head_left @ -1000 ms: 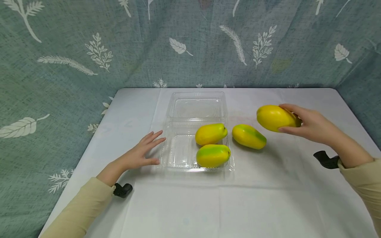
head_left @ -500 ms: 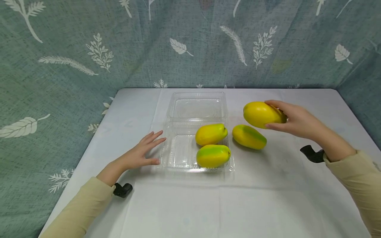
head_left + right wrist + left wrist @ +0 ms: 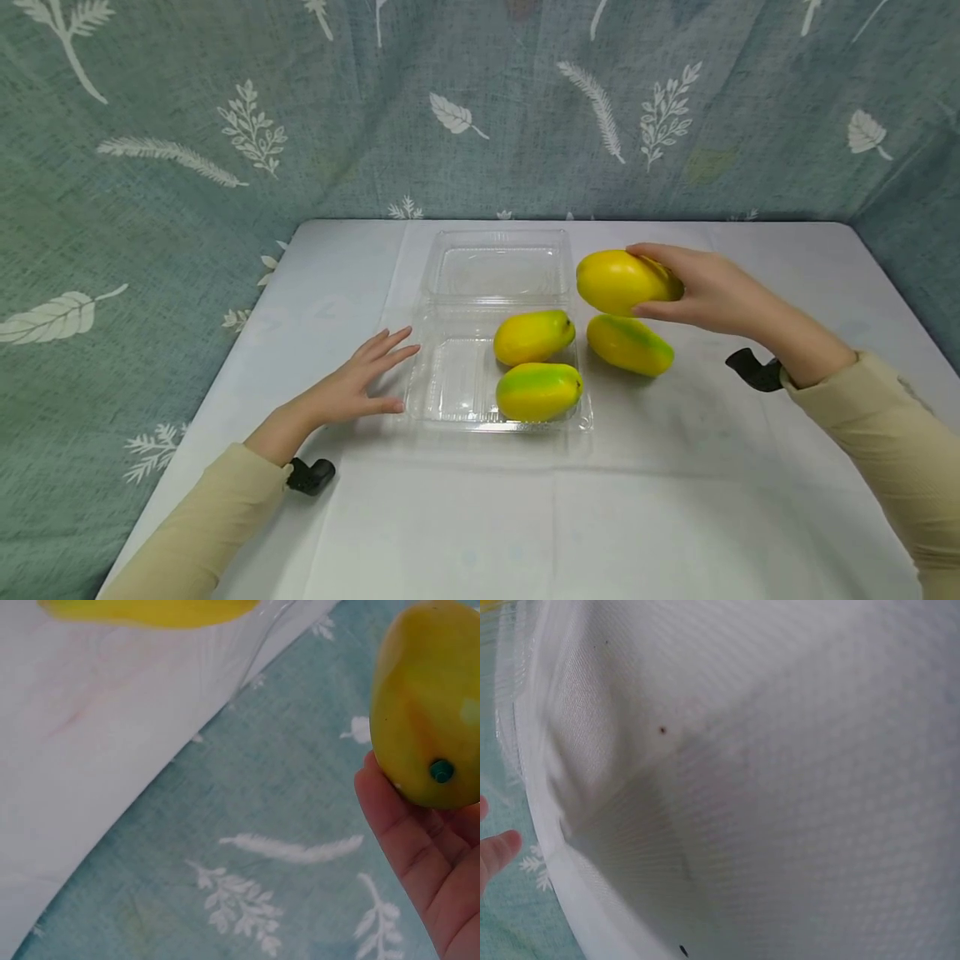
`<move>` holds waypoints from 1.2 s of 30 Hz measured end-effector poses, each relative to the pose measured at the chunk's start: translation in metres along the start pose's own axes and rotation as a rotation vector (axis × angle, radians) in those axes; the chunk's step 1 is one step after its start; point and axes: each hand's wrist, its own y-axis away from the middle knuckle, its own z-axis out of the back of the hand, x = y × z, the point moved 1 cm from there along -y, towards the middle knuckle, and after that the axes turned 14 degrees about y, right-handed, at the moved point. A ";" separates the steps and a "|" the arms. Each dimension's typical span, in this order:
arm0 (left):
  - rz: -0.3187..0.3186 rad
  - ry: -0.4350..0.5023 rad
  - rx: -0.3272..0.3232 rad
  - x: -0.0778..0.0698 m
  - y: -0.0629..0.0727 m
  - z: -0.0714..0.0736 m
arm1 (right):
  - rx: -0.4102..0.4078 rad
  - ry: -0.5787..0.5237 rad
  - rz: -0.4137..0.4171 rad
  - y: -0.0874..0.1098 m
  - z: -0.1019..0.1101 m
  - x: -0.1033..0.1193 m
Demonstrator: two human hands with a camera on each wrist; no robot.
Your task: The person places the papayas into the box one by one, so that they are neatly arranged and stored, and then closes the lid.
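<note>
My right hand grips a yellow papaya between thumb and fingers, held up behind and above another papaya that lies on the table. In the right wrist view the held papaya shows a small green stem end. Two yellow-green papayas, a rear one and a front one, lie side by side in the right part of a clear plastic clamshell box. Its lid is folded back flat. My left hand has its fingers spread beside the box's left edge.
A white cloth covers the table. Behind it and along both sides hangs a green-blue leaf-patterned curtain. A black wrist mount sits under the left sleeve, and another mount under the right.
My right hand has moved left with the papaya, from the right part of the table to beside the box's lid. The left hand and the other papayas have stayed put.
</note>
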 end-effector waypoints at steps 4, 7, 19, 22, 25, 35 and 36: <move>0.000 0.006 0.000 0.000 -0.001 0.000 | 0.008 0.000 0.027 -0.008 0.001 0.006; 0.000 0.004 -0.001 0.000 -0.001 0.000 | 0.007 0.010 0.054 -0.014 0.001 0.011; -0.005 0.003 -0.005 0.002 -0.002 0.000 | 0.016 0.064 0.109 -0.032 0.002 0.032; -0.004 0.008 -0.003 0.002 -0.002 0.000 | 0.019 0.065 0.126 -0.037 0.001 0.037; -0.003 0.011 -0.003 0.002 -0.002 0.000 | 0.025 0.075 0.143 -0.043 -0.001 0.043; -0.003 0.014 -0.011 0.003 -0.002 0.000 | 0.080 0.115 0.200 -0.056 -0.006 0.061; -0.003 0.012 -0.010 0.003 -0.002 0.000 | 0.080 0.118 0.205 -0.056 -0.006 0.063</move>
